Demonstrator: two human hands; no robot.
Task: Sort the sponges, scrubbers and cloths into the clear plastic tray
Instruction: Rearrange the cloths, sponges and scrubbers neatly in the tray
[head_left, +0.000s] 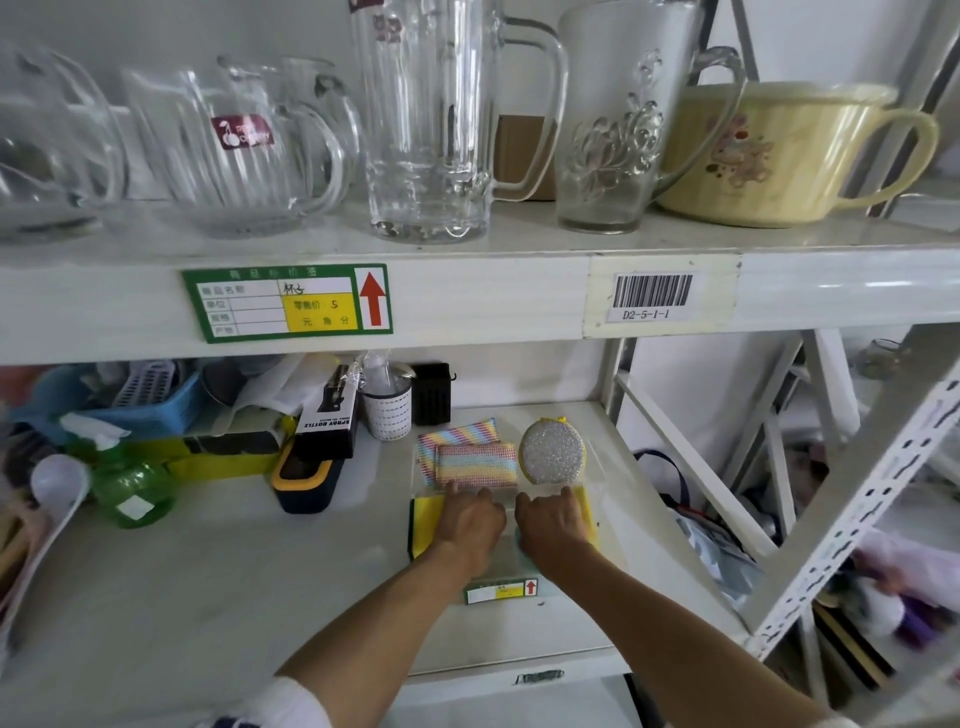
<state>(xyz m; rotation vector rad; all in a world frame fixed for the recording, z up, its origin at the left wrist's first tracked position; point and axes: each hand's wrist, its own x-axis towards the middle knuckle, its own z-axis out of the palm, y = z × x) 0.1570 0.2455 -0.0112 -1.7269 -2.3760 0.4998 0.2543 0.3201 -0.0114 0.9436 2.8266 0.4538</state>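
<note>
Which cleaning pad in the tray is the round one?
The silver glitter scrubber with the yellow rim, at the tray's far right. The rainbow-striped sponges to its left and the yellow sponges under the hands are rectangular.

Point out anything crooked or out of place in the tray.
Nothing stands out. The rainbow cloths and round silver scrubber lie flat at the clear tray's back; both hands press yellow sponges in front.
</note>
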